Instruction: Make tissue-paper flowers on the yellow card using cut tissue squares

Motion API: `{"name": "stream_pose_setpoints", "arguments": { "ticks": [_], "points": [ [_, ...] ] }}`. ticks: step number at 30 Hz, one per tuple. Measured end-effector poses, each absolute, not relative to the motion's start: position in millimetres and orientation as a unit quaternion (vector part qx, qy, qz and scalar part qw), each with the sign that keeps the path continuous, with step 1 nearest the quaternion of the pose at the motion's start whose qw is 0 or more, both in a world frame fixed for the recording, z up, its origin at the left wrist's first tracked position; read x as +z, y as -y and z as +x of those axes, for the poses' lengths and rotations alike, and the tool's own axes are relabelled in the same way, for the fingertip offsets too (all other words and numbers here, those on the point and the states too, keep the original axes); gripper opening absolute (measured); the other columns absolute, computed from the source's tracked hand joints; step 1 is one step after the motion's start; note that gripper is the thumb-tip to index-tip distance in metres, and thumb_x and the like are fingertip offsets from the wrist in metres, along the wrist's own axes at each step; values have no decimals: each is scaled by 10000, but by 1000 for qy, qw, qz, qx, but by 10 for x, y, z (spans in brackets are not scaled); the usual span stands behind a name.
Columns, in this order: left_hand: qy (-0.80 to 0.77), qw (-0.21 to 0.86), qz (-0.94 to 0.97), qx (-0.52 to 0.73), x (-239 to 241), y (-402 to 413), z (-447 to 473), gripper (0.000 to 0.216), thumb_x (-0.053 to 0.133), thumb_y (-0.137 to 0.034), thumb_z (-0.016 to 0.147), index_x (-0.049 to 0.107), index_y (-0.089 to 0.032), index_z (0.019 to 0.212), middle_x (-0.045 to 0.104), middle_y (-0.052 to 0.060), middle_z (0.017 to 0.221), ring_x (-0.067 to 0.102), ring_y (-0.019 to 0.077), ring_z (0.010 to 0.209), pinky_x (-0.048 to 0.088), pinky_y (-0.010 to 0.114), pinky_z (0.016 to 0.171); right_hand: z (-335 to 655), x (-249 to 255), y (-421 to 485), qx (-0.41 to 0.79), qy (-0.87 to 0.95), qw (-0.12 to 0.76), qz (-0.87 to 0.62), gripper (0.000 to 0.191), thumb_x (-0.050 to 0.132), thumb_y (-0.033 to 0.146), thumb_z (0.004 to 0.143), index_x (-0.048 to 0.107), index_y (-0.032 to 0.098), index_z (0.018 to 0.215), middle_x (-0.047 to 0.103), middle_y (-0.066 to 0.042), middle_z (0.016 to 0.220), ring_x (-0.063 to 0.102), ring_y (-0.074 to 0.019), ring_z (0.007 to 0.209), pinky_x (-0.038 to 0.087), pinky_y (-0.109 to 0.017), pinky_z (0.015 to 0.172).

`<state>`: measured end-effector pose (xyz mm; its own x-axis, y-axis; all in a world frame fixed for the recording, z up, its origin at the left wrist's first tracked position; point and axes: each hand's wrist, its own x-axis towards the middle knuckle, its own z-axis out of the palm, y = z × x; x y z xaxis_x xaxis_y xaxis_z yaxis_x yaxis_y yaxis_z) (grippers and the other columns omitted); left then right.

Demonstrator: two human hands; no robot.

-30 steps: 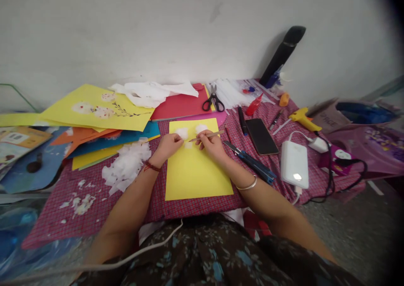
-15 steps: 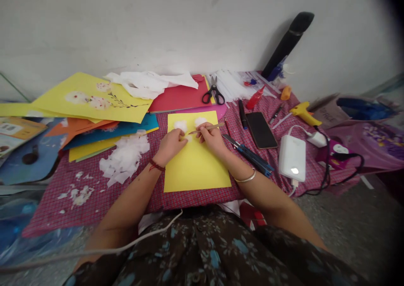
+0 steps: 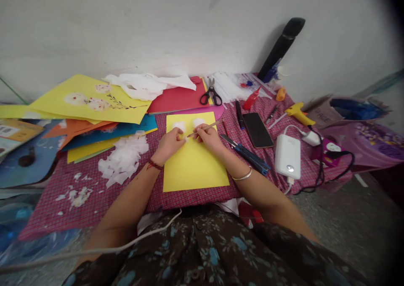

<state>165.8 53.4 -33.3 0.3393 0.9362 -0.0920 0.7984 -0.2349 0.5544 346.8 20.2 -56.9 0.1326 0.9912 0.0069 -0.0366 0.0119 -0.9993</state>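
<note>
A yellow sheet of paper [image 3: 195, 168] lies in front of me with two fluffy white paper clusters near its top: a left cluster [image 3: 179, 125] and a right cluster [image 3: 198, 121]. My right hand [image 3: 208, 138] is closed around a thin, light-brown wooden stick [image 3: 212, 125], its pointed end aimed left toward my other hand. My left hand [image 3: 170, 144] rests on the sheet's left side just below the left cluster, thumb and fingers pinched together. A small whitish bit shows by the fingertips; whether they grip it is unclear.
Left of the sheet lie a heap of white paper pieces [image 3: 124, 155] and coloured papers under a flower-decorated yellow sheet [image 3: 126, 109]. Black-handled scissors [image 3: 211, 96] lie behind. At right are a blue cutter [image 3: 249, 156], phone [image 3: 258, 129], white power bank [image 3: 288, 155] and yellow glue gun [image 3: 299, 112].
The view has shifted slightly, moving the right-hand items a little left. Both hands stay over the same part of the sheet, with the stick still in my right hand.
</note>
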Motion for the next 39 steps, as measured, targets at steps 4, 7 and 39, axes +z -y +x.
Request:
{"name": "stream_pose_setpoints", "arguments": {
  "ticks": [4,7,39],
  "points": [
    [-526,296,781,163,-359,-538,1644,288,609,-254,775,712,-198,1038,677,16,792,583,167,694,382,272,624,3453,-545,-186,490,453,548,-505,196,634,369,832,616,192,751,656,21,588,532,-91,443,428,-215,472],
    [-509,335,771,186,-359,-578,1605,128,613,-262,725,687,-178,785,657,17,752,566,160,691,385,266,621,3468,-544,-179,489,446,560,-498,244,662,424,820,619,194,752,650,20,587,550,-96,458,446,-220,482],
    [-546,281,742,270,-530,-723,1648,98,631,-210,740,581,-200,656,659,14,696,593,169,675,414,281,633,3418,-623,-192,444,478,563,-507,119,562,282,878,594,203,796,646,25,631,546,-106,482,432,-223,491]
  ]
}}
